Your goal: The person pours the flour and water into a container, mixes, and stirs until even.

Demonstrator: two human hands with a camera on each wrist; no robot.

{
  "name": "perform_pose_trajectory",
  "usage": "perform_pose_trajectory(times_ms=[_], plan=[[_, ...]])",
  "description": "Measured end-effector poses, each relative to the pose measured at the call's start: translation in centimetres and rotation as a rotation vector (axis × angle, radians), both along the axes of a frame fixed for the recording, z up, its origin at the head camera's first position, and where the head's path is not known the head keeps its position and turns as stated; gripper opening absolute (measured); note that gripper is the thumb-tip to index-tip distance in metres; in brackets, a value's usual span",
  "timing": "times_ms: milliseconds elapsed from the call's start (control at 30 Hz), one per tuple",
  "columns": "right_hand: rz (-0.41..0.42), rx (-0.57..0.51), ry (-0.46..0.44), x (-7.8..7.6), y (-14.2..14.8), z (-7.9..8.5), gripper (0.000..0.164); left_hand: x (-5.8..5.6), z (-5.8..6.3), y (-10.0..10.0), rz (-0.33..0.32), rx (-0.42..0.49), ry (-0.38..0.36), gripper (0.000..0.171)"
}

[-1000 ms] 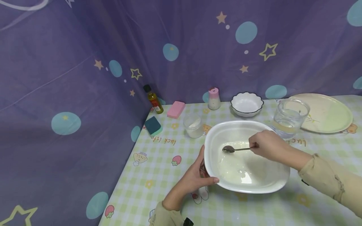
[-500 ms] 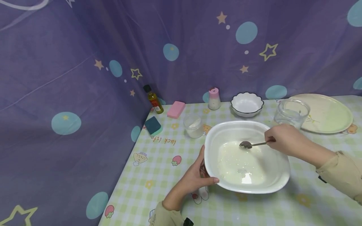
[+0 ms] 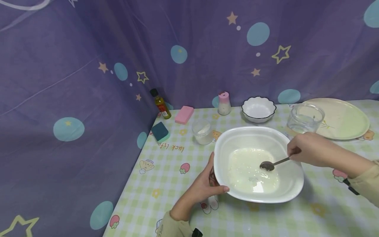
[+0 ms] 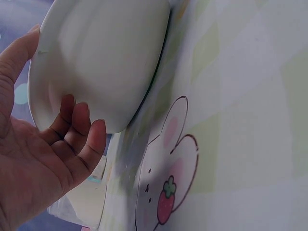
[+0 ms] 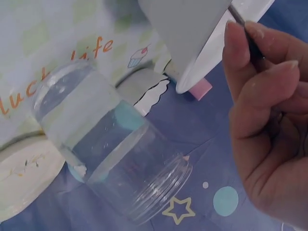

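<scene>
A large white oval basin (image 3: 251, 140) stands on the table with a pale, milky liquid (image 3: 245, 171) across its bottom. At its left end my left hand (image 3: 204, 184) grips the wall, thumb over the rim and fingers bent against the outside, as the left wrist view also shows. My right hand (image 3: 311, 149) pinches the handle of a metal spoon (image 3: 267, 166) over the basin's right side. The spoon's bowl is low over the liquid; whether it touches cannot be told. In the right wrist view the handle (image 5: 246, 31) passes between thumb and fingers.
Behind the basin stand a glass jar of water (image 3: 305, 120), a scalloped white dish (image 3: 258, 110), a pink-topped shaker (image 3: 224, 103) and a small cup of white powder (image 3: 202, 133). An oval plate (image 3: 349, 118) lies right. Left are an oil bottle (image 3: 161, 105), a pink block (image 3: 184, 115) and a sponge (image 3: 161, 132).
My right hand has drawn the spoon rightward through the basin, then slightly toward me. The left hand and the basin have stayed in place.
</scene>
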State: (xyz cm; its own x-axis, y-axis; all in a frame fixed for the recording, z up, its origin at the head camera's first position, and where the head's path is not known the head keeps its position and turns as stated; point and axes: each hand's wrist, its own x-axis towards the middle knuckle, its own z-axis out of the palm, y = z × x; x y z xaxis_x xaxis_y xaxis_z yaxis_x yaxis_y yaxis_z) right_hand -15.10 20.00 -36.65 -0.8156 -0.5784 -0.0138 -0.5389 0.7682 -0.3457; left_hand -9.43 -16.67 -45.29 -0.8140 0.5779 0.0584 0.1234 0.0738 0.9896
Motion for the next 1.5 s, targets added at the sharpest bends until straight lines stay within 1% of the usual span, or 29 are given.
perform_pose_trajectory(times_ms=[133, 333, 433, 533, 633, 733, 1067, 1200, 1300, 1400, 1500], plan=[[0.046, -0.043, -0.045, 0.3, -0.3, -0.4, 0.024, 0.0, 0.1, 0.1, 0.005, 0.002, -0.014, 0.115], [0.069, -0.093, -0.114, 0.7, -1.5, -1.0, 0.024, 0.0, 0.2, 0.1, 0.005, 0.005, -0.036, 0.116], [0.1, -0.125, -0.115, 0.9, -2.3, -1.4, 0.024, 0.0, 0.4, 0.1, 0.005, 0.011, -0.05, 0.117], [0.129, -0.162, -0.095, 0.9, -3.0, -1.8, 0.025, 0.1, 0.5, 0.2, 0.003, 0.02, -0.054, 0.116], [0.148, -0.206, -0.084, 0.8, -3.8, -2.1, 0.025, 0.1, 0.4, 0.2, -0.003, 0.021, -0.037, 0.116], [0.153, -0.226, -0.051, 0.7, -4.4, -2.4, 0.026, 0.0, 0.3, 0.2, -0.01, 0.016, -0.011, 0.115], [0.071, -0.232, 0.043, -0.3, -6.3, -3.0, 0.024, 0.0, 0.2, 0.2, -0.004, 0.01, -0.006, 0.115], [0.034, -0.221, 0.082, -0.8, -6.6, -3.1, 0.025, 0.0, 0.1, 0.2, -0.004, 0.039, -0.003, 0.114], [0.003, -0.207, 0.105, -1.1, -6.5, -3.1, 0.025, 0.0, 0.0, 0.2, -0.001, 0.042, -0.012, 0.114], [-0.023, -0.198, 0.129, -1.3, -6.3, -3.0, 0.024, 0.1, 0.1, 0.2, 0.011, 0.007, -0.034, 0.115], [-0.053, -0.185, 0.129, -1.5, -5.9, -2.8, 0.024, 0.3, 0.7, 0.1, 0.024, -0.033, -0.051, 0.115]])
